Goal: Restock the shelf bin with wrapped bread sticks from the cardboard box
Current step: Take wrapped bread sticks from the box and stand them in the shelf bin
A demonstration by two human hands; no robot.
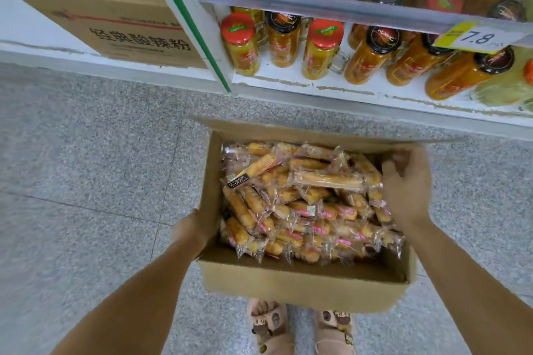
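An open cardboard box [300, 285] sits in front of me above my sandalled feet, filled with several wrapped bread sticks [302, 210] in clear film. My left hand [189, 229] holds the outside of the box's left wall, its fingers hidden behind and under the cardboard. My right hand [406, 190] lies palm down over the box's right wall. Its fingers are curled and its thumb touches the right end of a long stick [328, 180] on top of the pile. Whether it grips the sticks or the wall is unclear. No shelf bin is in view.
A white shelf [360, 89] beyond the box carries several jars of orange preserves [240, 43], with a yellow 7.8 price tag [476, 37] on the rail above. A large printed carton [115, 17] stands at the upper left. Speckled grey floor [86, 167] lies to the left.
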